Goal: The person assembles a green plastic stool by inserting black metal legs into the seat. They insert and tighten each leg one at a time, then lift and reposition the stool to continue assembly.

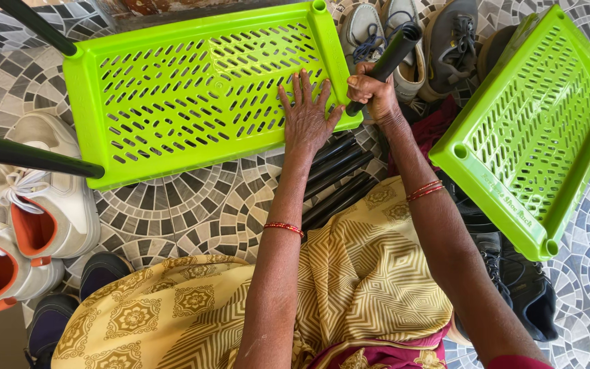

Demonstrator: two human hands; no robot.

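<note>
A bright green slotted plastic shelf tray lies flat on the patterned tile floor in front of me. My left hand presses flat on its near right part, fingers spread. My right hand is closed around a black tube that stands at the tray's near right corner. Two other black tubes stick out of the tray: one at its far left corner, one at its near left corner. Several loose black tubes lie on the floor by my knee.
A second green shelf tray lies tilted at the right. Grey shoes sit beyond the hands, white and orange sneakers at the left, black shoes at the lower right. My yellow patterned garment covers my lap.
</note>
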